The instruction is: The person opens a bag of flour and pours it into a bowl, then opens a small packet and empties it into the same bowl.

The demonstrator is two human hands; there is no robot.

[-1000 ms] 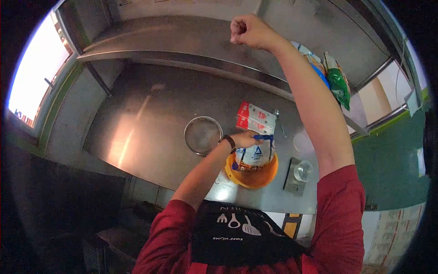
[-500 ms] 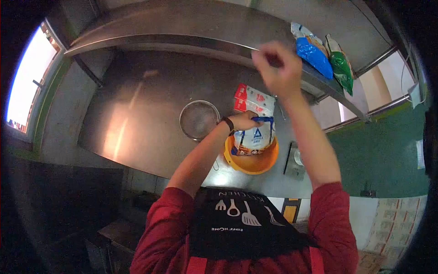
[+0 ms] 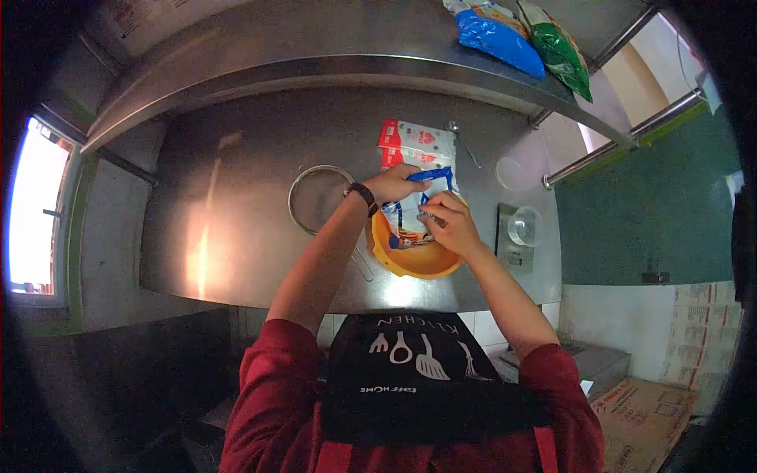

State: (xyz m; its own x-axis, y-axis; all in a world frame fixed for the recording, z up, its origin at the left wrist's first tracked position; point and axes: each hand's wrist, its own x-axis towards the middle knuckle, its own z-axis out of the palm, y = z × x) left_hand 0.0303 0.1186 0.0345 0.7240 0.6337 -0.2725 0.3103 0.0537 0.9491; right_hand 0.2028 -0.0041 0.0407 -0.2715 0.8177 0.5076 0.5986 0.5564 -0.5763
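Workstation seen from the wearer's head, described from the near edge outward. In the foreground, a black apron (image 3: 430, 410) printed with pale kitchen utensils covers the wearer's front, between two dark red sleeves (image 3: 285, 359). Beyond it lies a metal table (image 3: 229, 260); near its front edge stands an orange bowl (image 3: 426, 262), with a white bag (image 3: 406, 225) marked in blue resting upright, its lower part within the rim. The left hand (image 3: 394, 185), a dark watch (image 3: 363, 197) at its wrist, grasps the bag's blue upper edge. The right hand (image 3: 453, 222), fingers curled, lies against the bag's front; whether it pinches the bag or holds some small object cannot be told. To the right of the bowl, a clear container (image 3: 525, 226) sits on a flat scale (image 3: 516, 258); to the left lies a round sieve (image 3: 315, 197), its handle toward the wearer. Behind the bag are red-and-white packets (image 3: 422, 138), with a slender metal utensil (image 3: 470, 151) just beside them. Farthest, a raised shelf (image 3: 276, 51) bears a blue bag (image 3: 498, 41) and a green bag (image 3: 558, 51), side by side at the right.
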